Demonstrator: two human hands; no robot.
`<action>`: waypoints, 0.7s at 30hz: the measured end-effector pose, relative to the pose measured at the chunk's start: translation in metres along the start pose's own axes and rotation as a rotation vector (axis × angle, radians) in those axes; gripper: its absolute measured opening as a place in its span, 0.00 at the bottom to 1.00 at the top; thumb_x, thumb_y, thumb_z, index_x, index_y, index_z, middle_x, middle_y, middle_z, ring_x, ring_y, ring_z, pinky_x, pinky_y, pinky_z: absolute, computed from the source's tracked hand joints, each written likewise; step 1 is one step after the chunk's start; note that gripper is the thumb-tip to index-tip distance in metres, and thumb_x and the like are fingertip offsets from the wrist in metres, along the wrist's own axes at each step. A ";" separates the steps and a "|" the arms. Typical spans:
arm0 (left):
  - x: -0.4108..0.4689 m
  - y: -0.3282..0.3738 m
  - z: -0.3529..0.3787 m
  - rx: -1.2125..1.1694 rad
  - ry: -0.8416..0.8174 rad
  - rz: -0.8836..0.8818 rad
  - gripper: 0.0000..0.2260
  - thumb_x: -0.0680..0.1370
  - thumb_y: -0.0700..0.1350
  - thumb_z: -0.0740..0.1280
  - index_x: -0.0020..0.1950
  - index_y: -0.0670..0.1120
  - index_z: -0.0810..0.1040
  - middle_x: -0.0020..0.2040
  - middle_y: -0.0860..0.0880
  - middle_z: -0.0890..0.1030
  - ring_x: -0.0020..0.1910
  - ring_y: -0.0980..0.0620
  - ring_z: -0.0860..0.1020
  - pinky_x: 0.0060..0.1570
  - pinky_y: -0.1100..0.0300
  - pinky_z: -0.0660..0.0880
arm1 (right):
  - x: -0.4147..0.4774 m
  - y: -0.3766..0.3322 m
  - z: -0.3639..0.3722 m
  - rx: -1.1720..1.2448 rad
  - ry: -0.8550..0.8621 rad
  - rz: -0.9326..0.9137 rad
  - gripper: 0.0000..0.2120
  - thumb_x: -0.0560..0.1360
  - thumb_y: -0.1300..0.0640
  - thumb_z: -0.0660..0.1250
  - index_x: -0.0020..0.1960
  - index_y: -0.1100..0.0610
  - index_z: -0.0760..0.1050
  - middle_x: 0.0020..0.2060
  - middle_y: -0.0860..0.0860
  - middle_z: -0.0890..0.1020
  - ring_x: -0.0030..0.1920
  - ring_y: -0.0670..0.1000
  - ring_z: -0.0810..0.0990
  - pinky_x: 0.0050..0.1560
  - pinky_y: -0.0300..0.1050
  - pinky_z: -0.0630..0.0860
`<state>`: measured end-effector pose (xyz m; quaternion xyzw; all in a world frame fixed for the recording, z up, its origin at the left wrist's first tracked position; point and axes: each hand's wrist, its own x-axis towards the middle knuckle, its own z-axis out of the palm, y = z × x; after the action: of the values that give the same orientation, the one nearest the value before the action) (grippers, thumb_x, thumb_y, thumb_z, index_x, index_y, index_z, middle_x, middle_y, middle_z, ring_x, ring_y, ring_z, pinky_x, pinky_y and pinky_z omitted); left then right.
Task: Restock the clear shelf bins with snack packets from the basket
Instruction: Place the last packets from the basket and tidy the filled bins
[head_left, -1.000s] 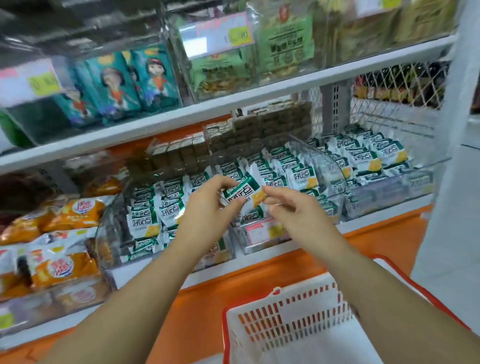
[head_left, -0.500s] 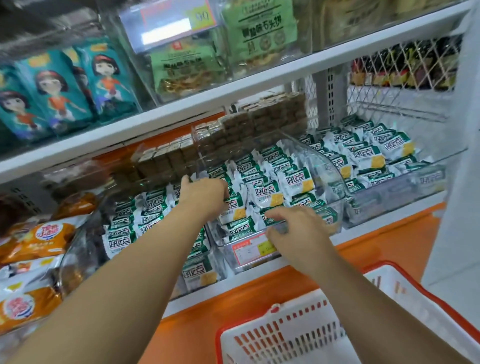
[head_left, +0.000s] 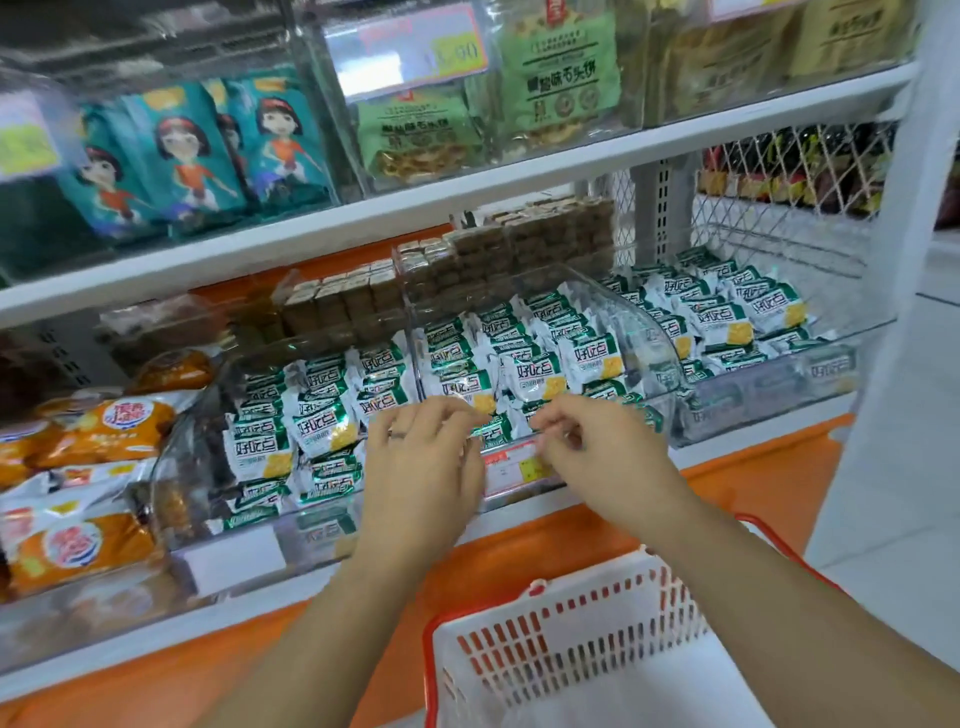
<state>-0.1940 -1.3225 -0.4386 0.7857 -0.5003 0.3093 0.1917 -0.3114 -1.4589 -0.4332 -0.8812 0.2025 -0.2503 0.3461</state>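
Note:
Green-and-white snack packets (head_left: 524, 364) fill the middle clear bin (head_left: 655, 338) on the lower shelf. My left hand (head_left: 423, 460) and right hand (head_left: 597, 449) are both at this bin's front lip, fingers curled. Between them lies one snack packet (head_left: 492, 432). My left fingertips hold its left end and my right fingers pinch its right end, just above the price label (head_left: 514, 467). The white basket with a red rim (head_left: 571, 644) sits below my forearms. No packets show in the part of it I can see.
The same packets fill the clear bins to the left (head_left: 311, 415) and right (head_left: 748, 322). Orange packs (head_left: 109, 426) lie far left, brown blocks (head_left: 519, 249) behind. A white shelf board (head_left: 467, 192) overhangs closely. A white post (head_left: 893, 312) stands at the right.
My left hand has pulled back from deep in the middle bin to its front lip. My right hand has risen from the front panel to the packet there.

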 end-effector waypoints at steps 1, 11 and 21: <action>-0.019 0.001 -0.003 -0.055 -0.005 0.024 0.10 0.76 0.47 0.59 0.50 0.50 0.80 0.49 0.54 0.80 0.48 0.53 0.74 0.53 0.56 0.65 | -0.004 0.000 0.001 -0.018 -0.117 -0.030 0.08 0.77 0.57 0.63 0.52 0.49 0.79 0.40 0.42 0.78 0.40 0.42 0.77 0.37 0.30 0.71; -0.175 -0.031 0.065 -0.249 -0.482 -0.214 0.12 0.73 0.47 0.60 0.51 0.51 0.81 0.50 0.51 0.81 0.45 0.44 0.81 0.42 0.54 0.77 | -0.118 0.164 0.093 -0.173 -0.544 0.361 0.06 0.77 0.60 0.65 0.50 0.60 0.79 0.48 0.54 0.80 0.51 0.55 0.79 0.54 0.47 0.74; -0.218 -0.028 0.120 -0.252 -0.462 -0.392 0.10 0.72 0.40 0.69 0.51 0.49 0.82 0.53 0.48 0.80 0.60 0.46 0.64 0.56 0.54 0.66 | -0.179 0.276 0.135 -0.513 -0.794 0.775 0.29 0.77 0.56 0.62 0.74 0.59 0.55 0.59 0.60 0.76 0.57 0.58 0.76 0.51 0.45 0.72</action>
<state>-0.2003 -1.2385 -0.6743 0.8864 -0.4043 0.0155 0.2248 -0.4254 -1.4829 -0.7690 -0.8246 0.4177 0.2984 0.2379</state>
